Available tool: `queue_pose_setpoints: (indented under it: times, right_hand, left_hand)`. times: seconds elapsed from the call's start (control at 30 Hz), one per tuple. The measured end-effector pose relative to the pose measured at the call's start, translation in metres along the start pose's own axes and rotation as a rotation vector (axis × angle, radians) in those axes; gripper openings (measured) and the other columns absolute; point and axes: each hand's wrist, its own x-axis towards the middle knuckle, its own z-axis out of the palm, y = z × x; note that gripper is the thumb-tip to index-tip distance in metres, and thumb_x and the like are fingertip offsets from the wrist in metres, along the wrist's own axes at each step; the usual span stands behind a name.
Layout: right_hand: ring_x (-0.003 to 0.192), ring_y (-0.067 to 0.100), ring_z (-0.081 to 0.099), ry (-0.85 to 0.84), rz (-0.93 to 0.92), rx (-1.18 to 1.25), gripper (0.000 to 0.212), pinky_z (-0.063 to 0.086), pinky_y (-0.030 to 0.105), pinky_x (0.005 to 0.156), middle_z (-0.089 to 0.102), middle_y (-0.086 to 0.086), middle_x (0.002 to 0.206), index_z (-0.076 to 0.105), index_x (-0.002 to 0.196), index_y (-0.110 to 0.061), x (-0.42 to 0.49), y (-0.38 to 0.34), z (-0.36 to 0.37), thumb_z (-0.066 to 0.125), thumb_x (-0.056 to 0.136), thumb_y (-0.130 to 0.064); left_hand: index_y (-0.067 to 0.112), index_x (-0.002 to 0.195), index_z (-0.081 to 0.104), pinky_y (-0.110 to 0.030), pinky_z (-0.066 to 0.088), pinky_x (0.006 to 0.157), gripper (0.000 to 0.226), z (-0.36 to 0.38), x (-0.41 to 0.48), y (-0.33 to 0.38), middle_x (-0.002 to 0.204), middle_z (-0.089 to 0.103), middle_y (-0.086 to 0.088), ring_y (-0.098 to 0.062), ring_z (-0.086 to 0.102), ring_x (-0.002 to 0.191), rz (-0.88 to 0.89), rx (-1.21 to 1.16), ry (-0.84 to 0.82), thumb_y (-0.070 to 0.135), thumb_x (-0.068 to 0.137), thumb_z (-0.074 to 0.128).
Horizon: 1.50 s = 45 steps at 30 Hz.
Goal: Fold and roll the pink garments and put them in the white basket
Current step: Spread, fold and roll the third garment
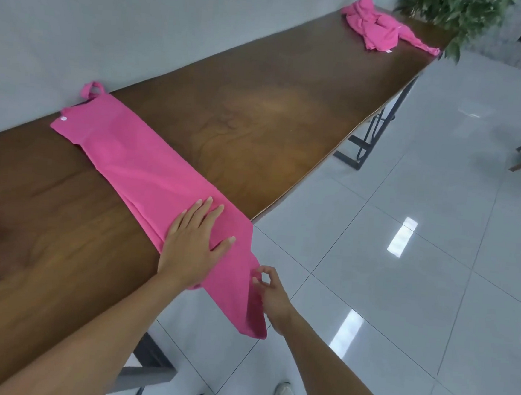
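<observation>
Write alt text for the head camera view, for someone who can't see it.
A person's left hand presses flat on a long folded pink garment on a wooden table, while the right hand pinches its overhanging end. A second crumpled pink garment lies at the far end.

Pink garment [137, 162] folded lengthwise, end overhanging; 2nd [381, 29] crumpled.
</observation>
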Motion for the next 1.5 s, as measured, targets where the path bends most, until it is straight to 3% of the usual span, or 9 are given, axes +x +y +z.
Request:
queue_pose_setpoints:
  times: [0.27, 0.43, 0.53, 0.63, 0.77, 0.93, 1.1, 1.27, 1.5]
  right_hand:
    - [0.088, 0.021, 0.059, -0.102, -0.079, -0.069, 0.032, 0.048, 0.034, 0.078, 0.068, 0.008, 0.113, 0.058, 0.107, -0.033, 0.024, -0.011, -0.007, 0.052, 0.099, -0.003]
    - [0.122, -0.004, 0.054, -0.231, -0.130, -0.098, 0.062, 0.045, 0.012, 0.094, 0.057, -0.023, 0.137, 0.065, 0.123, -0.035, 0.028, -0.017, -0.016, 0.046, 0.093, 0.016]
    - [0.113, -0.009, 0.057, -0.232, -0.141, -0.185, 0.062, 0.044, 0.006, 0.093, 0.064, -0.017, 0.130, 0.065, 0.130, -0.031, 0.033, -0.018, -0.023, 0.047, 0.092, 0.015]
    - [0.091, 0.007, 0.061, -0.200, -0.118, -0.168, 0.053, 0.046, 0.012, 0.087, 0.072, 0.005, 0.106, 0.071, 0.116, -0.026, 0.035, -0.007, -0.034, 0.046, 0.093, 0.015]
    - [0.078, -0.001, 0.067, -0.081, -0.058, -0.039, 0.030, 0.052, 0.015, 0.076, 0.072, -0.002, 0.097, 0.072, 0.112, -0.005, 0.030, 0.011, -0.051, 0.051, 0.096, 0.011]
    - [0.059, 0.006, 0.051, -0.044, -0.077, -0.195, 0.020, 0.044, 0.020, 0.062, 0.060, 0.000, 0.070, 0.064, 0.076, -0.007, 0.022, 0.032, -0.066, 0.067, 0.095, -0.012]
    - [0.058, 0.006, 0.053, -0.022, -0.092, -0.549, 0.034, 0.038, 0.018, 0.054, 0.061, -0.009, 0.068, 0.063, 0.073, -0.017, 0.012, 0.035, -0.086, 0.062, 0.097, -0.040]
    - [0.077, -0.001, 0.062, -0.098, -0.097, -0.715, 0.024, 0.047, 0.016, 0.069, 0.064, -0.016, 0.078, 0.072, 0.088, -0.017, 0.000, 0.044, -0.113, 0.050, 0.099, -0.016]
    - [0.075, 0.005, 0.060, -0.154, -0.249, -0.690, 0.019, 0.044, 0.018, 0.068, 0.066, -0.012, 0.088, 0.068, 0.095, -0.021, -0.008, -0.015, -0.123, 0.052, 0.103, -0.028]
  left_hand:
    - [0.033, 0.159, 0.027, -0.037, 0.011, 0.126, 0.076, -0.004, 0.000, 0.003, 0.168, 0.017, 0.011, -0.007, 0.010, 0.155, -0.031, -0.009, 0.012, 0.074, 0.095, 0.030]
    - [0.035, 0.159, 0.026, -0.036, 0.010, 0.125, 0.075, -0.006, -0.001, 0.005, 0.167, 0.015, 0.016, -0.002, 0.007, 0.154, -0.051, -0.032, 0.003, 0.073, 0.094, 0.036]
    - [0.037, 0.159, 0.026, -0.032, 0.006, 0.124, 0.073, -0.007, -0.001, 0.007, 0.167, 0.013, 0.018, 0.000, 0.005, 0.154, -0.068, -0.032, -0.004, 0.070, 0.096, 0.043]
    - [0.036, 0.159, 0.026, -0.032, 0.005, 0.124, 0.073, -0.008, -0.001, 0.009, 0.167, 0.013, 0.019, 0.000, 0.004, 0.154, -0.079, -0.045, -0.015, 0.067, 0.096, 0.047]
    - [0.037, 0.159, 0.024, -0.035, 0.006, 0.125, 0.074, -0.008, -0.001, 0.009, 0.168, 0.012, 0.019, -0.001, 0.004, 0.154, -0.077, -0.035, -0.029, 0.070, 0.096, 0.044]
    - [0.037, 0.159, 0.024, -0.038, 0.008, 0.126, 0.074, -0.011, -0.002, 0.014, 0.167, 0.013, 0.019, -0.001, 0.004, 0.154, -0.097, -0.035, -0.045, 0.068, 0.095, 0.045]
    - [0.037, 0.158, 0.024, -0.040, 0.011, 0.127, 0.074, -0.011, -0.002, 0.014, 0.167, 0.014, 0.018, -0.001, 0.005, 0.154, -0.110, -0.034, -0.053, 0.069, 0.095, 0.045]
    - [0.036, 0.159, 0.022, -0.043, 0.014, 0.126, 0.079, -0.010, -0.003, 0.014, 0.167, 0.015, 0.015, -0.006, 0.008, 0.155, -0.101, -0.014, -0.065, 0.077, 0.092, 0.035]
    - [0.028, 0.163, 0.004, -0.044, 0.011, 0.127, 0.093, -0.007, -0.005, 0.012, 0.170, 0.004, 0.005, -0.014, 0.003, 0.156, -0.104, 0.101, -0.105, 0.083, 0.090, 0.020]
